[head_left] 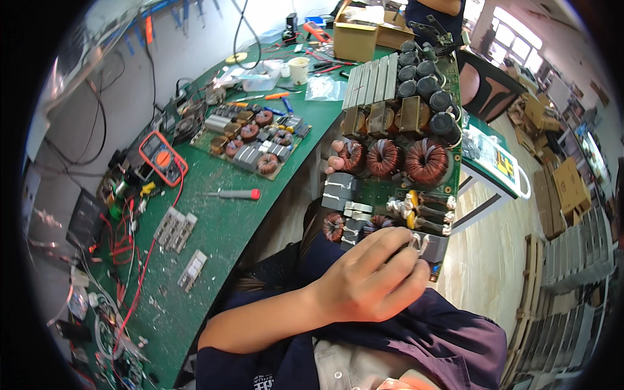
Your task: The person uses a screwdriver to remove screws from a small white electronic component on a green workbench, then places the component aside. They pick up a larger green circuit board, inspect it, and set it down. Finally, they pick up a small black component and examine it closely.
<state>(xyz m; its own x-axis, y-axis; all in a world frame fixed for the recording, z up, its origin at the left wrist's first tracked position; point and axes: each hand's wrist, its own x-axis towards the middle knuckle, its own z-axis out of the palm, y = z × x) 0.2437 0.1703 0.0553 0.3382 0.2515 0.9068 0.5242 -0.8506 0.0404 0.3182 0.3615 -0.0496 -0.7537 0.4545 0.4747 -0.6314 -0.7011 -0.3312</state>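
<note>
Power circuit board (380,188) held beside workbench's (224,231) right edge. Its bench-side edge is gripped by right hand (335,156), fingers curled over, palm hidden. Left hand (383,273) mostly closed at near end; can't tell if anything's pinched. Probably heavy, stiff, joints fragile; best gripped by bare edges, not toroidal coils (426,171).

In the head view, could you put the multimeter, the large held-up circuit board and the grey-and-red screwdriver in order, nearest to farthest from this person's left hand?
From the left hand:
1. Large circuit board, right at the fingers.
2. Screwdriver, on the green table to the left.
3. Multimeter, farther left on the table.
</note>
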